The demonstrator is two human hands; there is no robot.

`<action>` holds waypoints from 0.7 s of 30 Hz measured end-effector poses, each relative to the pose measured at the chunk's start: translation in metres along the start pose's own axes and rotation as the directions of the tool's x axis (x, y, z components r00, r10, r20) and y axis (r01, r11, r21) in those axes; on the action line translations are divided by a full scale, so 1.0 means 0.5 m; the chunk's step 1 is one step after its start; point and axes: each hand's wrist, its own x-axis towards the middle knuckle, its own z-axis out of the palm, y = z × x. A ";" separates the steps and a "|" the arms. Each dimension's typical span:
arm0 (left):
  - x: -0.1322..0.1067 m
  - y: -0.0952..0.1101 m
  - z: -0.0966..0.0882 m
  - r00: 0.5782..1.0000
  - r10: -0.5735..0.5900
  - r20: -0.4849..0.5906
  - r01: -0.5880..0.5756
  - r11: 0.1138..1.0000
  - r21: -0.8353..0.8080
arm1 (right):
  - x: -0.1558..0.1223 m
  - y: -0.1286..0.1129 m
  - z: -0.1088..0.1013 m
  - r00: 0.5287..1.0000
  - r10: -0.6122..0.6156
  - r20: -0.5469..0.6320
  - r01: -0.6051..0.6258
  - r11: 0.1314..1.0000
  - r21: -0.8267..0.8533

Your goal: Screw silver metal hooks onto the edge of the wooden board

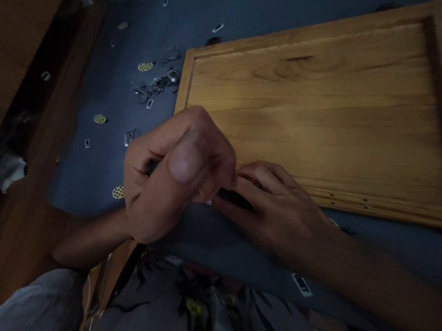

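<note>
A framed wooden panel (321, 103), which looks like a cabinet door, lies on the blue patterned cloth. My left hand (179, 175) is raised in front of the panel's near left corner, its fingers curled into a fist with the thumb on top. Whatever it grips, if anything, is hidden from view. Right beside it, my right hand (270, 197) presses against the panel's near edge, fingers bent toward the left fist. A dark gap or object shows between its thumb and fingers, too dim to name.
Small metal pieces, apparently hinges and screws (159, 85), lie on the blue cloth (105, 168) left of the panel. Another metal piece (129, 137) sits nearer. Small holes (349, 200) mark the panel's near edge. Wooden furniture (8, 36) stands along the left.
</note>
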 end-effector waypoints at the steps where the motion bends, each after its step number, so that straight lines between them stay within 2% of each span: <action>1: 0.001 0.001 0.001 1.000 0.009 0.010 -0.009 1.000 -0.001 | -0.001 0.000 -0.001 1.000 -0.004 0.008 0.004 1.000 -0.004; 6: 0.006 -0.002 -0.001 0.996 -0.004 0.089 0.001 0.999 0.033 | 0.000 0.000 -0.004 1.000 -0.008 0.010 0.008 1.000 -0.018; 13: 0.010 0.005 -0.002 0.990 -0.068 0.127 0.054 0.992 0.112 | 0.003 -0.002 0.001 0.999 0.003 -0.039 -0.003 1.000 0.011; 16: 0.015 0.009 -0.001 0.981 -0.103 0.162 0.084 0.989 0.121 | 0.006 -0.004 -0.002 0.999 0.027 -0.017 -0.027 0.999 0.024; 18: 0.017 0.009 -0.001 0.977 -0.087 0.195 0.064 0.990 0.123 | 0.006 -0.005 -0.004 1.000 0.026 0.011 -0.026 0.999 0.030; 21: 0.015 0.007 -0.003 0.980 -0.041 0.196 0.019 0.993 0.113 | 0.005 -0.005 -0.005 1.000 0.011 -0.013 -0.011 0.999 0.035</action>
